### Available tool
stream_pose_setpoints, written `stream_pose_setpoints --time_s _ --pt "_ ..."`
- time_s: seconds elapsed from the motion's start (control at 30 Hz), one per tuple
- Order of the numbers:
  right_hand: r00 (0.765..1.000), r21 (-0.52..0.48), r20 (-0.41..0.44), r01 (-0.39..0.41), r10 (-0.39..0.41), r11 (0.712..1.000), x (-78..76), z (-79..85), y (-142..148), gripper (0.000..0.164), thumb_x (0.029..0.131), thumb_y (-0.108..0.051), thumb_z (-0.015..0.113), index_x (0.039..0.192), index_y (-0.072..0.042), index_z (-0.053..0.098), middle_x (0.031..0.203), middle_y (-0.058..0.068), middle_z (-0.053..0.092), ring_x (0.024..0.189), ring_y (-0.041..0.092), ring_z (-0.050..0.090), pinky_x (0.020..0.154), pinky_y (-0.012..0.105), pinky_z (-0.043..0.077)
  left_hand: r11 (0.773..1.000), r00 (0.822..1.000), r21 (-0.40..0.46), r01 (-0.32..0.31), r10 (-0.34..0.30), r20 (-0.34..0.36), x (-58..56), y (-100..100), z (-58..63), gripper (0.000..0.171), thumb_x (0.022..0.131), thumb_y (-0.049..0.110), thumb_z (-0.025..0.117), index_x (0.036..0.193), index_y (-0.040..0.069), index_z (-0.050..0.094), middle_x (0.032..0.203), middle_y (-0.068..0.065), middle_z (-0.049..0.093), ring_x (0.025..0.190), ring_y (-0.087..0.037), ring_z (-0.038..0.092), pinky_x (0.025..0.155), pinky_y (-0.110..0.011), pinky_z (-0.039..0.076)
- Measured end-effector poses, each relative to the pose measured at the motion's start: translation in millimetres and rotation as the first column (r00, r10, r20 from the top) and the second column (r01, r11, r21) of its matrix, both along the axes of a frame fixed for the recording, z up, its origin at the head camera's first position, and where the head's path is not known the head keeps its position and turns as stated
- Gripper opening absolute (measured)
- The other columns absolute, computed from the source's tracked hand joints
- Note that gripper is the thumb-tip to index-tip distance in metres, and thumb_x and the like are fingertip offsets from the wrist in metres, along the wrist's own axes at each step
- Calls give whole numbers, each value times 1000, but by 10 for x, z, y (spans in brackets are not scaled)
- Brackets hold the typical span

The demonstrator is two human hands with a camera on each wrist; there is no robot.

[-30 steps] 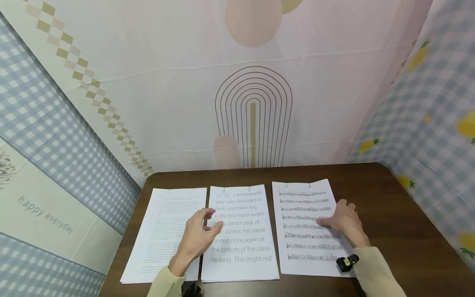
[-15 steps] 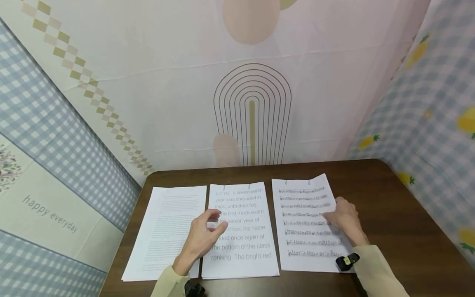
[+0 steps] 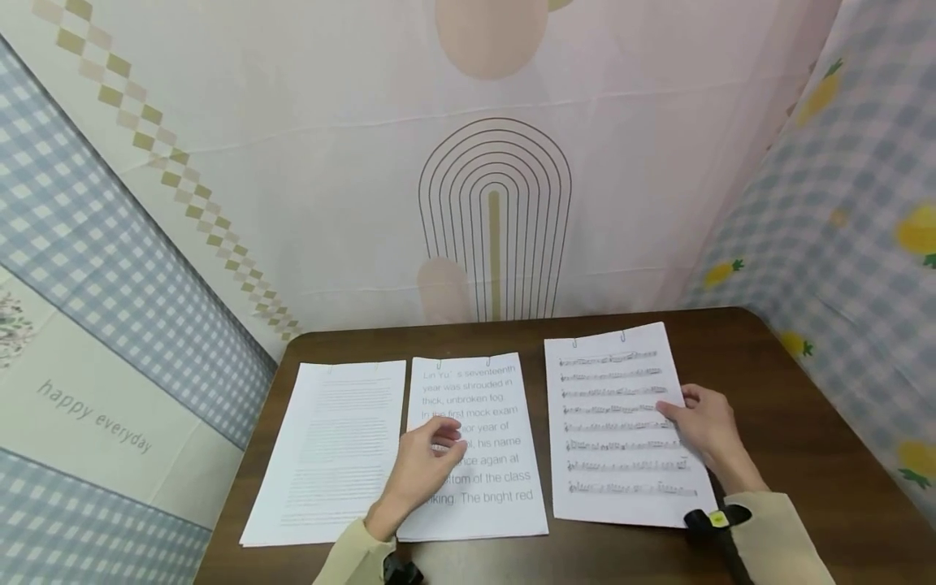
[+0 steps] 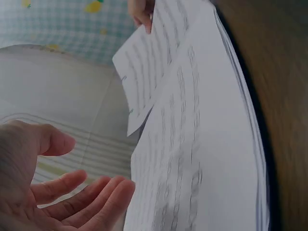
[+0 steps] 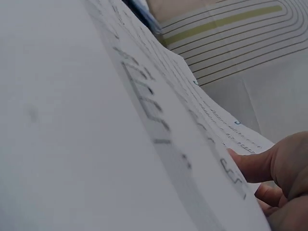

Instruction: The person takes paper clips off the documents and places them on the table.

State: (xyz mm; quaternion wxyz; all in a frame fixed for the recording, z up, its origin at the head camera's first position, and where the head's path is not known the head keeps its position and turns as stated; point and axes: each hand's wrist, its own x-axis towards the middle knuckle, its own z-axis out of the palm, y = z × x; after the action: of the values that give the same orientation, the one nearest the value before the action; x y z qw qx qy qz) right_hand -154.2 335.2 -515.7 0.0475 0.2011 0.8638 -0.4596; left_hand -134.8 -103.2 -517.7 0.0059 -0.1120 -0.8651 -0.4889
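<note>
fingers of the right hand pinch the music sheets by their right edge, thumb on top; fingers of the left hand curve loosely, nothing in them, over the middle pages. the music sheets lean up, it seems, toward the counter's right edge. one-sided pinch: they could sag or slip. fingertips underneath are hidden, and the left pages' lines are too small to read.

Both sleeves were pale yellow; the left wrist camera was black, the right wrist camera black with a yellow-green patch.
</note>
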Motion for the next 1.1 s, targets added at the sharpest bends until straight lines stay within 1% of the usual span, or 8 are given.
stream_pose_setpoints --time_s 0.17,0.4,0.47,0.6,0.67,0.77,0.87,1.1 --pt "999 -88 -2 32 -32 996 5 65 63 50 110 -20 66 147 10 51 109 17 77 77 16 75 65 35 64 990 990 128 62 -77 117 -34 212 -30 27 99 10 73 120 -7 73 104 -16 79 88 -17 78 76 -19 63" --pt "1000 -178 -11 16 -18 984 46 171 14 54 109 -21 68 149 9 48 99 1 77 78 14 77 67 35 67 982 975 167 85 -116 189 -73 469 -77 33 99 12 74 125 -8 72 106 -17 80 88 -21 79 77 -20 63" --pt "1000 -211 -12 8 -11 978 74 205 -27 56 109 -22 69 150 8 47 98 -2 76 79 14 78 68 36 67 968 953 239 76 -141 268 -74 519 -70 39 99 14 73 131 -8 69 109 -18 80 91 -27 82 81 -25 66" --pt "1000 -261 -14 6 -10 965 127 262 -145 55 108 -22 69 150 7 48 96 -5 76 80 14 79 70 36 67 904 875 427 21 -223 430 -94 598 -40 49 101 18 73 140 -10 62 119 -25 79 105 -38 82 93 -39 68" --pt "1000 -276 -15 3 -8 961 151 274 -214 54 108 -21 70 149 6 49 96 -5 76 81 15 79 70 36 68 871 842 492 -4 -262 472 -118 632 -35 51 104 21 72 142 -10 60 122 -26 79 110 -38 82 98 -43 67" --pt "1000 -297 -24 -10 3 955 180 279 -316 51 108 -20 70 148 5 50 97 -4 77 82 15 80 71 35 68 841 814 540 -34 -290 503 -159 680 -34 52 105 25 71 144 -8 60 125 -23 78 111 -32 81 100 -42 66" --pt "999 -319 -32 -37 28 947 206 275 -392 51 108 -20 70 148 5 50 98 -4 78 83 15 80 72 35 68 823 803 564 -59 -297 517 -188 718 -21 52 106 26 70 145 -6 60 128 -19 77 111 -25 80 100 -39 66" --pt "997 -347 -30 -83 78 934 249 274 -507 51 108 -18 71 148 5 49 102 -1 78 84 16 80 72 34 68 823 808 558 -108 -253 531 -226 741 16 43 106 26 71 140 -1 66 123 -13 80 102 -14 79 91 -29 65"
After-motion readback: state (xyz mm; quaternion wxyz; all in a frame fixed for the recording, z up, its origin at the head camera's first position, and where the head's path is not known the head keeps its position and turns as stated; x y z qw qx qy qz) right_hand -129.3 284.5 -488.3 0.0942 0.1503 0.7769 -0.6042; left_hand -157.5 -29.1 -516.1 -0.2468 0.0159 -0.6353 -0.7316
